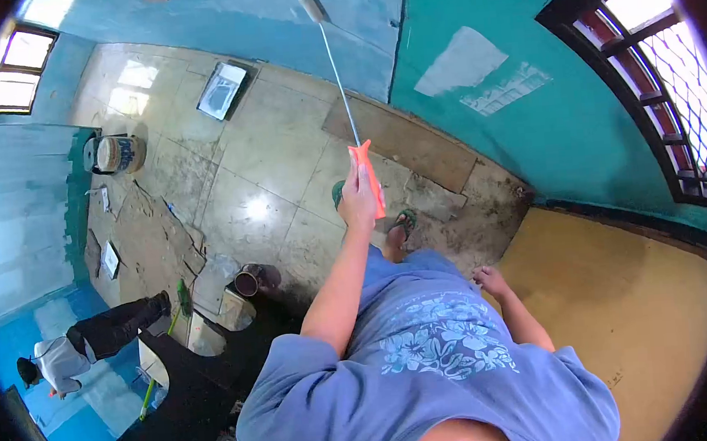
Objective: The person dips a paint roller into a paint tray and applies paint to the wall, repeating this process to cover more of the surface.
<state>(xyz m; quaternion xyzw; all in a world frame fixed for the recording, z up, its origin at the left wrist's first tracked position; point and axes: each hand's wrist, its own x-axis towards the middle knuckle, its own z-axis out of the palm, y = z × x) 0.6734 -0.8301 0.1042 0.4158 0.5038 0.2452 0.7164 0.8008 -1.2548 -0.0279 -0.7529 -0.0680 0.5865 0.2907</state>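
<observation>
A paint roller [337,72] with an orange handle, a thin metal rod and a small pale roller head stretches up and away from me. My left hand [358,197] is wrapped around its orange handle. In this view the roller head overlaps the light blue wall [241,19]. My right hand [490,280] hangs low by my side, its fingers curled in and nothing showing in them. It is nearest to the yellow-brown board [614,309] on my right.
A paint tray [222,91] lies on the tiled floor near the wall. Buckets [114,154] stand at the left. Flattened cardboard [146,243], a dark can [247,283] and a green broom [183,298] are nearer. Another person [60,356] works by the left wall. A barred window [662,68] is at right.
</observation>
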